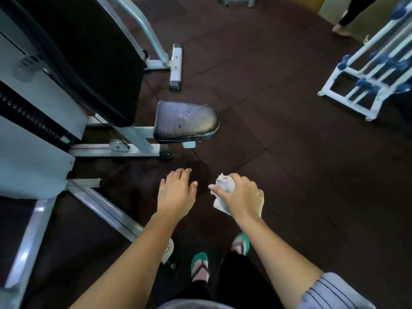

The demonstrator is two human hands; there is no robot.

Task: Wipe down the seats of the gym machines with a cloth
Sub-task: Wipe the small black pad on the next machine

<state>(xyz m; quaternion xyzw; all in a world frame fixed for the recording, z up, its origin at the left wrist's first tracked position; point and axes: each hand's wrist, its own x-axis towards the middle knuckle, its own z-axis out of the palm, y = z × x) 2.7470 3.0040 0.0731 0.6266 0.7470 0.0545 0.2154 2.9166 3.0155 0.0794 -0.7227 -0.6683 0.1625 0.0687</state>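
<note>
A worn black padded seat [186,121] of a white-framed gym machine [42,121] sits ahead of me, with a tall black back pad [84,52] to its left. My right hand [243,197] is closed around a crumpled white cloth [225,186], held in the air below and to the right of the seat. My left hand [177,192] hovers beside it, palm down with fingers spread, holding nothing. Both hands are well short of the seat and touch nothing else.
The machine's frame rails [104,210] run along the dark rubber floor [289,152] at my left. A white rack with blue dumbbells [376,74] stands at the right. Another person's leg and bare foot [343,27] show at the top right. My feet wear green sandals [200,264].
</note>
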